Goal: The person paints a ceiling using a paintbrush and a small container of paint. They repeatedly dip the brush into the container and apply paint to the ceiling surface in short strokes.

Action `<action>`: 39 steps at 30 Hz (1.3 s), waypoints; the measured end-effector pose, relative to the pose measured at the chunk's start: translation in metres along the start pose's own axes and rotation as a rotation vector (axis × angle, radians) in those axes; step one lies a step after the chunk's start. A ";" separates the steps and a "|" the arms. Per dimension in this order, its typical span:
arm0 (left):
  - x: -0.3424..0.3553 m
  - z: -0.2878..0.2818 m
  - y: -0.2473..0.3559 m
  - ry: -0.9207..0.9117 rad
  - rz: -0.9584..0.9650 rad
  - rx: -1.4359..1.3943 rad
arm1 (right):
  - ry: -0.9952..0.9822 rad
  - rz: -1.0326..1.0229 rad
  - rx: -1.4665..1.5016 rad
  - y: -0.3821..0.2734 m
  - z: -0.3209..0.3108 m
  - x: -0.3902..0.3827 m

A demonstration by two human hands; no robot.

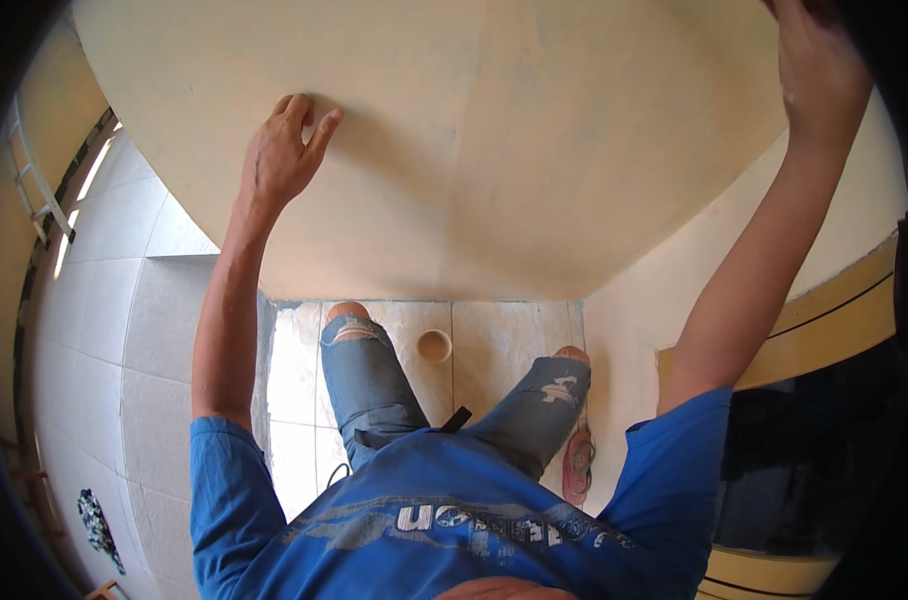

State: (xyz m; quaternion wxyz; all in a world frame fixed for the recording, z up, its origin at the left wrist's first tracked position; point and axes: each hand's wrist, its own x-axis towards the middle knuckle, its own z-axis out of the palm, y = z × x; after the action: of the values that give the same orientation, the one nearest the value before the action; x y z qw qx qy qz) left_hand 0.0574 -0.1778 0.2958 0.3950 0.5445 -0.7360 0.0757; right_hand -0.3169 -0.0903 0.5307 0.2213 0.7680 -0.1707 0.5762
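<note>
A pale cream wall (534, 130) fills the upper middle, with faint darker patches and a soft vertical edge of shade. Against its left part rests my left hand (282, 152), fingers bent and thumb held apart, with nothing seen in it. My right hand (819, 65) is raised high at the upper right, near the corner with the side wall. Its fingers curl at the picture's edge around something dark, mostly cut off, which I cannot make out. Low by the wall's foot, a small round tub (434, 346) with a light brown inside sits on the tiles between my legs.
A reddish flip-flop (577, 466) lies beside my right leg. To the right stands a yellowish frame (824, 345) around a dark panel. Grey floor tiles (84, 350) stretch away at left, with a ladder (36, 180) and a speckled dark mat (98, 530).
</note>
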 end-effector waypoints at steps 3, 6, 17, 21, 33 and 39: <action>0.001 0.002 0.002 0.001 -0.003 -0.007 | -0.021 0.026 -0.114 -0.018 -0.004 -0.024; 0.004 0.004 0.003 0.000 -0.009 -0.022 | -0.135 0.216 -0.112 -0.023 -0.009 -0.037; 0.010 0.016 -0.019 -0.010 0.062 0.101 | -0.336 0.989 0.606 -0.049 0.035 -0.212; 0.004 0.014 -0.011 -0.013 0.037 0.129 | -0.402 1.240 0.601 -0.070 0.067 -0.329; 0.002 0.030 0.002 0.082 0.035 0.145 | 0.024 1.675 0.479 -0.104 0.111 -0.500; 0.007 0.022 -0.008 -0.020 -0.046 0.185 | 0.426 1.901 0.331 -0.119 0.114 -0.539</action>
State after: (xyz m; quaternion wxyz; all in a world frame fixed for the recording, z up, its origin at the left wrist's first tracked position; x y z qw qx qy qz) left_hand 0.0526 -0.1978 0.2831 0.3376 0.5959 -0.7172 0.1288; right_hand -0.3127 -0.0477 -0.0317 -0.4178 0.2128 -0.5902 0.6571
